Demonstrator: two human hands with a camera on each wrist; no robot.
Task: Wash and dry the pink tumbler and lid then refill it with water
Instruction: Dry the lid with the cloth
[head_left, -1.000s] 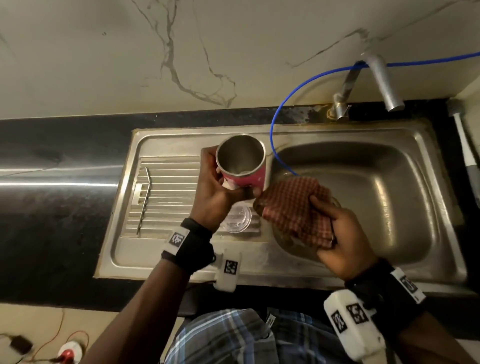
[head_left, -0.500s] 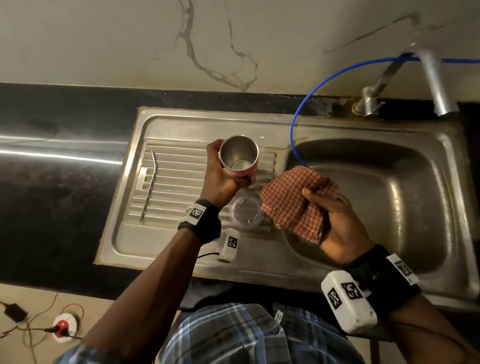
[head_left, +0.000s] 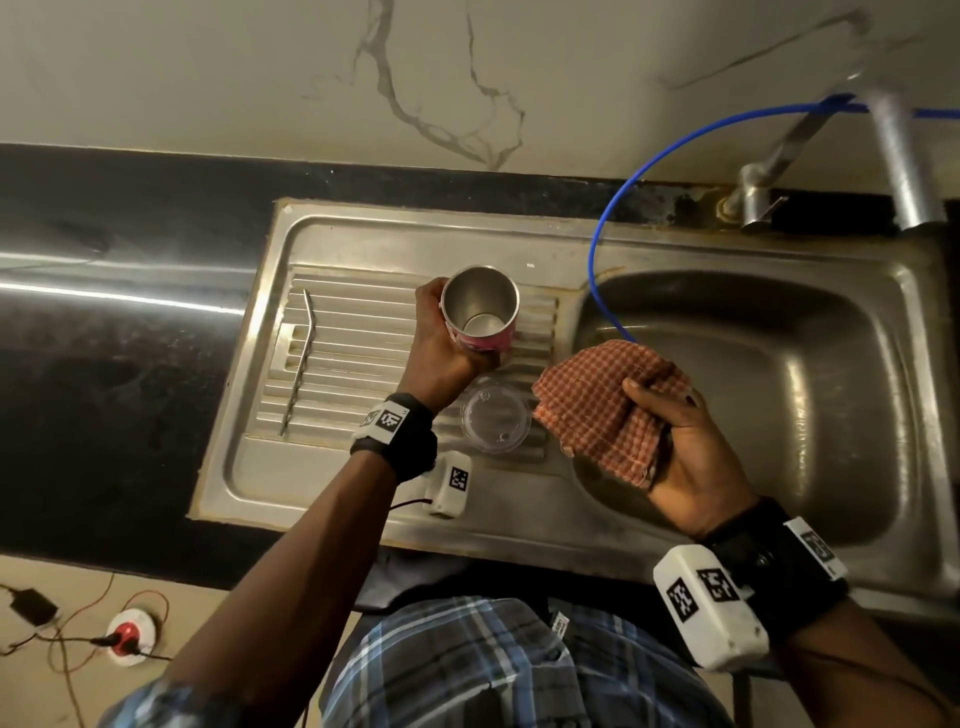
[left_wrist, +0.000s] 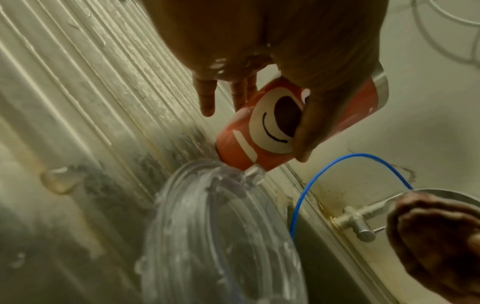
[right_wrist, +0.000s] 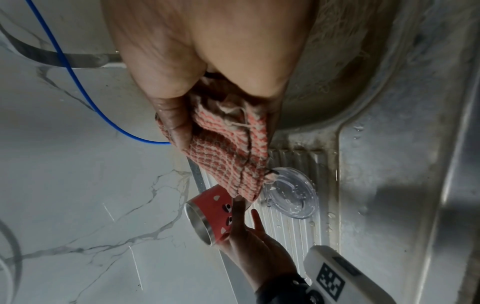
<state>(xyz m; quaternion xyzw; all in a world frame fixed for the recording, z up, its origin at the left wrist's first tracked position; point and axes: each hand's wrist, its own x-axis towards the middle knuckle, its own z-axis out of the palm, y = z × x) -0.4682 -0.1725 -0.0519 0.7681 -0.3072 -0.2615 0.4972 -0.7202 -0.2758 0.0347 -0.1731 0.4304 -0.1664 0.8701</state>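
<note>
tumbler: pink tumbler (head_left: 480, 317) was held above the ribbed drainboard (head_left: 358, 353), mouth up and tilted toward the camera; steel inside looked empty. Printed face on its side showed in the left wrist view (left_wrist: 275, 127).
left hand: left hand (head_left: 441, 353) gripped the tumbler, thumb down one side, fingers round the other; some fingertips stuck out loose past the base.
lid: clear lid (head_left: 496, 418) lay flat on the drainboard, just below the tumbler and near the basin-side edge of the ribs; droplets on it. Not touching the tumbler as far as I could tell.
cloth: red checked cloth (head_left: 608, 402) was bunched in the right hand (head_left: 691, 457), thumb pinching it on top, fingers curled under. Its left corner sat just beside the lid; contact unclear.
basin: sink basin (head_left: 810, 374) lay open to the right, under the cloth hand.
hose: blue hose (head_left: 605, 228) curved from the wall down over the basin's back-left edge, close behind the cloth.
tap: tap (head_left: 904, 161) stood at the back right corner, well apart from both hands.
straw: bent metal straw (head_left: 298, 358) lay along the drainboard's left edge; bare ribs between it and the left hand.
surface: dark surface (head_left: 114, 338) ran left of the sink rim.
</note>
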